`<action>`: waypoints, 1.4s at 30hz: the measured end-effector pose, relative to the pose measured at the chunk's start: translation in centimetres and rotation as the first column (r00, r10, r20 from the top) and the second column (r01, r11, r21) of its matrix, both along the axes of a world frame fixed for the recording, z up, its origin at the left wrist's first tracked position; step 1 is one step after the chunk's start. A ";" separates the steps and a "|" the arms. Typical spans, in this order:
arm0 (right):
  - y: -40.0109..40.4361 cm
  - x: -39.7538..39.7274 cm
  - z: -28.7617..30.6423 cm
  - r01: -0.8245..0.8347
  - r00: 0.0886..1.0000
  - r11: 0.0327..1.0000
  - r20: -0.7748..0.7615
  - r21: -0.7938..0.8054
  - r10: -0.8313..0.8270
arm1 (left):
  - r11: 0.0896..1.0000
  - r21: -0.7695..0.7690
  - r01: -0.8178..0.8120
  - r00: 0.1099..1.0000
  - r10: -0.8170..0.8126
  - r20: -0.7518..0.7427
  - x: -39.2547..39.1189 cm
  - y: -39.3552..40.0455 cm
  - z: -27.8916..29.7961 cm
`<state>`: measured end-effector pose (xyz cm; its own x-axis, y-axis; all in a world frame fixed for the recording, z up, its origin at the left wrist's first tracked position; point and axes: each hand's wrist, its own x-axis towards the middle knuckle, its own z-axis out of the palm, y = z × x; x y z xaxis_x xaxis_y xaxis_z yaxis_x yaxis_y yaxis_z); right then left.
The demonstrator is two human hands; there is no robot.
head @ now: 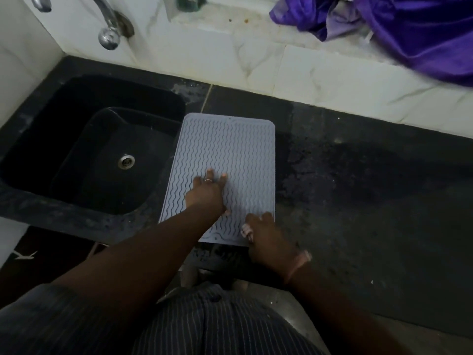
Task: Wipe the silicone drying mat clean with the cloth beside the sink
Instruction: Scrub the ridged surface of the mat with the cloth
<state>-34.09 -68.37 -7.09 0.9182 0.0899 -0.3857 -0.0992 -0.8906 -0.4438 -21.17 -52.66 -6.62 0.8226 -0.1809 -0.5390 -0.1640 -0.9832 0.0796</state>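
The grey silicone drying mat [230,149], ribbed with wavy lines, lies on the dark counter just right of the sink. My left hand [207,193], a ring on one finger, presses flat on the mat's near left part with fingers spread. My right hand [263,234] covers the mat's near right corner, its fingers curled onto the corner as if gripping it. A crumpled purple cloth [396,26] lies on the white ledge at the far right, away from both hands.
A black sink [76,155] with a steel drain is at the left, with a chrome tap [108,26] above it. The wet, stained dark counter [371,188] stretches to the right. White tiled wall runs along the back.
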 end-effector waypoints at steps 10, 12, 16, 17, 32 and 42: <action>-0.3 2.6 1.3 -0.116 0.989 0.980 0.112 0.163 0.099 | 0.983 -0.151 -0.101 0.990 0.114 0.085 -4.0 3.8 -1.9; 0.1 3.4 0.8 -0.223 0.967 0.965 0.156 0.141 0.200 | 0.969 -0.128 -0.214 0.972 0.223 0.067 -5.3 4.4 -2.6; 0.3 3.7 -0.7 -0.399 0.907 0.909 0.192 0.116 0.374 | 0.950 -0.135 -0.280 0.958 0.285 0.022 -5.2 4.7 -3.2; 0.1 3.9 -0.9 -0.419 0.896 0.901 0.215 0.116 0.389 | 0.950 -0.133 -0.283 0.957 0.288 0.018 -5.1 4.6 -3.2; -4.3 16.9 -1.1 -0.214 0.920 0.976 0.328 -0.033 0.213 | 0.925 -0.137 -0.354 0.935 0.347 -0.073 -5.0 3.7 -1.7; -2.9 5.3 -1.9 -0.593 0.765 0.805 0.296 -0.022 0.572 | 0.897 -0.101 -0.431 0.900 0.418 -0.125 -4.9 2.2 -2.1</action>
